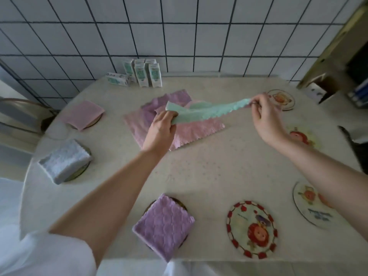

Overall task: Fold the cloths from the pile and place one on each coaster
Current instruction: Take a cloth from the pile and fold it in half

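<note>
A mint green cloth (pixel 207 113) is stretched in the air above the pile. My left hand (pixel 160 129) grips its left end and my right hand (pixel 264 116) pinches its right end. Under it lies the pile: a pink cloth (pixel 191 133) and a purple cloth (pixel 169 101). Folded cloths sit on three coasters: pink (pixel 82 114) at far left, grey-blue (pixel 64 160) at left, purple (pixel 164 226) at the front. Bare coasters lie at the front (pixel 252 229), under my right forearm (pixel 310 204), at the right (pixel 302 136) and far right (pixel 281 99).
Several small white-and-green cartons (pixel 142 73) stand at the table's back edge by the tiled wall. A chair (pixel 18 114) is at the left. A dark object (pixel 356 148) sits past the table's right edge, with shelving (pixel 338 62) behind.
</note>
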A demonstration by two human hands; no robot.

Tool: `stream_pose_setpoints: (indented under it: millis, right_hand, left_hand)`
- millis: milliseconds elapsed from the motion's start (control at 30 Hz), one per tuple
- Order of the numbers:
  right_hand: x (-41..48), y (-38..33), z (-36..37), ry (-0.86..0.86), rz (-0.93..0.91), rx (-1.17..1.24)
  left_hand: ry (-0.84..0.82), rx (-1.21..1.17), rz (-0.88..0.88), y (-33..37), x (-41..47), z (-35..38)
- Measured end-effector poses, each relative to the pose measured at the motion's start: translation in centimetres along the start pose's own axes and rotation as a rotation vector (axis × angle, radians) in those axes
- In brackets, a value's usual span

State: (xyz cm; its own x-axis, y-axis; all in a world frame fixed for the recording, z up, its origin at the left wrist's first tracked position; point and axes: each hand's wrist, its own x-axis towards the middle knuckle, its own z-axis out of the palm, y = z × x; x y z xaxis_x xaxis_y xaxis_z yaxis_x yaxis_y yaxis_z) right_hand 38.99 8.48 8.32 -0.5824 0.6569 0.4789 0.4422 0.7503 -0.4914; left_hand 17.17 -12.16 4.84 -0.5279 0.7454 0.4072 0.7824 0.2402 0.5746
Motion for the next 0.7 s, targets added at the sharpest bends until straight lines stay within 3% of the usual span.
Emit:
stream_pose_setpoints:
  millis: [300,700]
  right_hand:
    - [-18.4,7.3,-1.4,-0.491,0.134,-0.188]
    - [-27.2,14.2,-6.0,-0.689,-0.017,-0.11]
  left_hand:
    - [-0.328,-0.075,-0.057,2.2,-17.5,7.1]
    - [-0.397,0.078,-0.268,8.7,-27.6,10.4]
